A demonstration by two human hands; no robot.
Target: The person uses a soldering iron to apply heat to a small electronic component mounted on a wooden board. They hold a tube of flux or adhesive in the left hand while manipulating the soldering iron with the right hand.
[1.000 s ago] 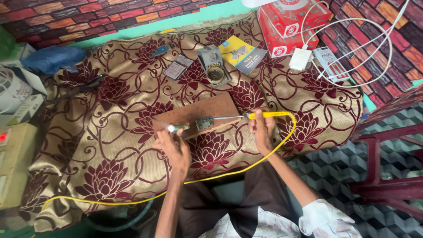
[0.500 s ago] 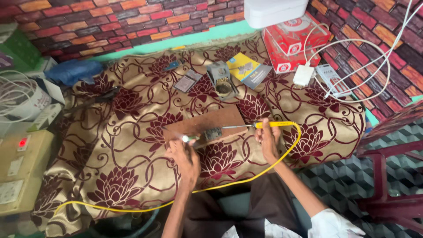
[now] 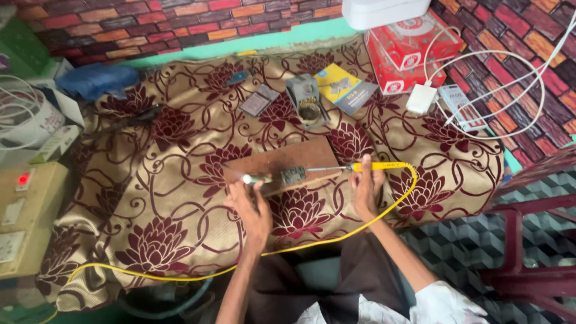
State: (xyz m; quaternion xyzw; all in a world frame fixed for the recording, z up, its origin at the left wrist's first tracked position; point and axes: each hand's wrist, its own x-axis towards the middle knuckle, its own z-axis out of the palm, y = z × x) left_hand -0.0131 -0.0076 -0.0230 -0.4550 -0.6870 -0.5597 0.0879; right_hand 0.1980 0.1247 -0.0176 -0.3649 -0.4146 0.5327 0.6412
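Observation:
My right hand [image 3: 365, 186] grips a yellow-handled soldering iron [image 3: 378, 167], whose metal tip reaches left to a small grey component [image 3: 293, 175] lying on a brown wooden board [image 3: 282, 159]. My left hand [image 3: 252, 207] holds a thin green part with a lit white tip [image 3: 254, 179] against that component. The iron's yellow cord [image 3: 336, 235] loops right of the handle and runs back across the floral cloth [image 3: 180, 198] toward my lap.
A soldering stand [image 3: 306, 102], small cards [image 3: 258, 102] and a yellow-blue booklet [image 3: 345, 87] lie behind the board. Red boxes [image 3: 408, 54], a white charger [image 3: 420, 99] with cable sit at right. A beige switch box [image 3: 24, 216] with red light stands left, a maroon stool [image 3: 534, 240] right.
The view has shifted slightly, so the table sits lower and more to the right in frame. Both hands stay on the board with the iron and part in the same pose.

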